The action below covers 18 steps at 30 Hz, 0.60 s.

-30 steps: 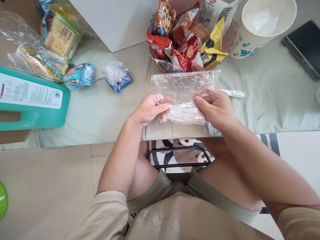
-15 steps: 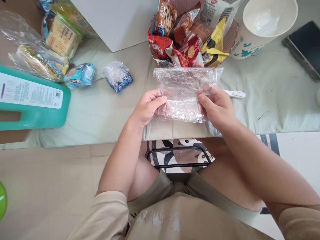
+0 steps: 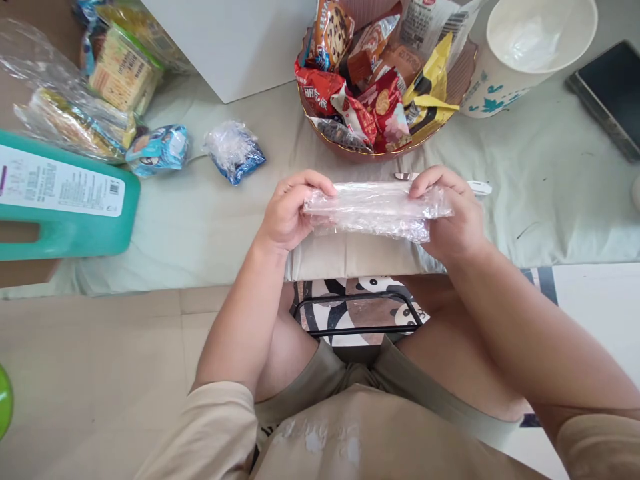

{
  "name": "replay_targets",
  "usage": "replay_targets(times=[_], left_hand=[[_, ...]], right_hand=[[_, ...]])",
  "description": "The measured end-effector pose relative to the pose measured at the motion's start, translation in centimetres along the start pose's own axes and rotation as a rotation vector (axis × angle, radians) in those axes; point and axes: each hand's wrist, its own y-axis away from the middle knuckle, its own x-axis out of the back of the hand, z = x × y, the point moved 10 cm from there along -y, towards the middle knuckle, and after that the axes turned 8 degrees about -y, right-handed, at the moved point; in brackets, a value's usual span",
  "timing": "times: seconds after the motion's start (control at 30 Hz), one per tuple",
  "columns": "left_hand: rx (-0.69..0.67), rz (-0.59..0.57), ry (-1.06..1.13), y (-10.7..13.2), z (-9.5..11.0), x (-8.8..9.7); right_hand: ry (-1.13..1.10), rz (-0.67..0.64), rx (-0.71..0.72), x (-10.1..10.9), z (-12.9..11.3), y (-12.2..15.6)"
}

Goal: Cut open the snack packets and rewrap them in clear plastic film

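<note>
A crinkled clear plastic bag (image 3: pixel 373 207), folded into a flat strip, is stretched between my two hands above the near edge of the cloth-covered table. My left hand (image 3: pixel 295 207) pinches its left end between thumb and fingers. At the other end, my right hand (image 3: pixel 453 207) grips it with the thumb beneath and curled fingers on top. Behind the bag, a white-handled utensil (image 3: pixel 480 188) lies partly hidden by my right hand. Just beyond stands an amber glass bowl (image 3: pixel 360 155) filled with several wrapped snacks.
To the left lie a blue crumpled wrapper (image 3: pixel 235 153), a light blue snack packet (image 3: pixel 159 150), a cracker pack (image 3: pixel 126 70) and a teal jug (image 3: pixel 113 233). A white box (image 3: pixel 225 40) stands behind. A paper cup (image 3: pixel 500 87) and a dark phone (image 3: pixel 610 100) are at the right.
The clear bag has gone from spread open to folded over into a narrow strip. Both hands have turned with it, uncovering the bowl's front rim and part of the utensil.
</note>
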Motion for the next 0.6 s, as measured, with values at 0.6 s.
replay_targets(times=[0.6], left_hand=[[-0.064,0.01,-0.183,-0.4,-0.4,1.3]], right_hand=[[0.23,-0.147,-0.067,2.1,1.1,-0.4]])
